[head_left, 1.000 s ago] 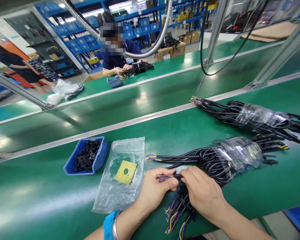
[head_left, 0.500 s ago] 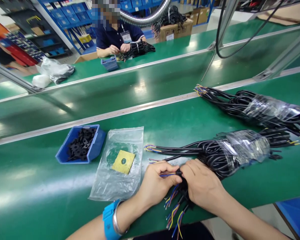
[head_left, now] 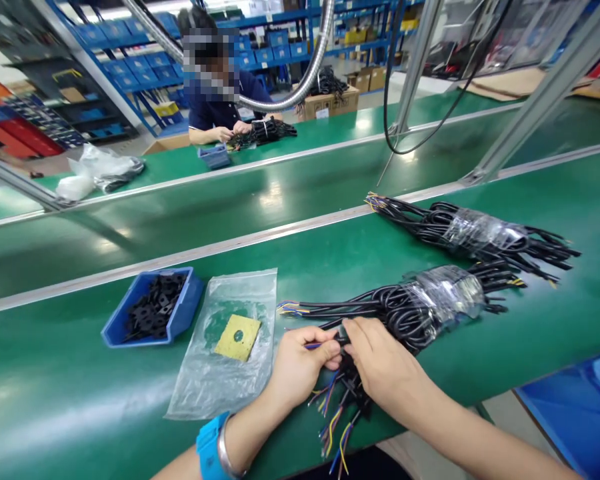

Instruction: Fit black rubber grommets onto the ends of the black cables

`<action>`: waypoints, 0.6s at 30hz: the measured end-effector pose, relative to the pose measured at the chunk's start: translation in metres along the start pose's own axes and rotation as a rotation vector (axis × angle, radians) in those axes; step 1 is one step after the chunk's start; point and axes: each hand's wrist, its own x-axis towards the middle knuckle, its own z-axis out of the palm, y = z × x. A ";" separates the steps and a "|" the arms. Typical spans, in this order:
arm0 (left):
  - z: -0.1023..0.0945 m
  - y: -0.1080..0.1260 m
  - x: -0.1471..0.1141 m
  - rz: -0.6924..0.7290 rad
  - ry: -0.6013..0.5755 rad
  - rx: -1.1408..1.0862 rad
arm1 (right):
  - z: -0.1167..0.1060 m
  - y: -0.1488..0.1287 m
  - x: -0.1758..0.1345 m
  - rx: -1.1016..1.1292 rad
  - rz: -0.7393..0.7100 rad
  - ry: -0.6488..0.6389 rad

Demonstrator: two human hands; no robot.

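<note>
My left hand (head_left: 305, 363) is closed in a pinch at the end of a black cable (head_left: 341, 335); blue and other coloured wires show between its fingers. Against it, my right hand (head_left: 385, 367) curls its fingers round the same cable from the other side. A small black piece sits at the fingertips, too covered to make out fully. Below the hands hang several cable ends with bare coloured wires (head_left: 335, 430), some with black pieces on them. Behind lies a bundle of black cables (head_left: 405, 317) wrapped in clear film.
A blue bin (head_left: 190, 313) of small black parts stands left. Beside it, a yellow square pad (head_left: 237, 338) with a hole lies on a clear plastic bag (head_left: 195, 390). A second cable bundle (head_left: 485, 233) lies farther back. Across the green bench, a person (head_left: 215, 120) handles cables.
The view has tilted up and turned right, so the bench things appear lower and farther left. Both hands stay together at the cable; more of its dark end shows between them.
</note>
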 end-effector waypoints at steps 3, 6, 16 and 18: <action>0.000 -0.001 0.000 -0.014 0.011 -0.020 | -0.009 0.003 -0.004 -0.137 -0.033 0.017; 0.000 0.000 0.000 -0.030 0.029 -0.049 | -0.012 0.009 -0.003 -0.171 -0.094 0.003; -0.004 -0.004 -0.004 0.030 -0.092 -0.012 | -0.003 0.014 -0.006 -0.067 -0.092 -0.020; -0.004 -0.008 -0.005 0.040 -0.090 0.013 | -0.004 0.015 -0.006 -0.049 -0.105 -0.035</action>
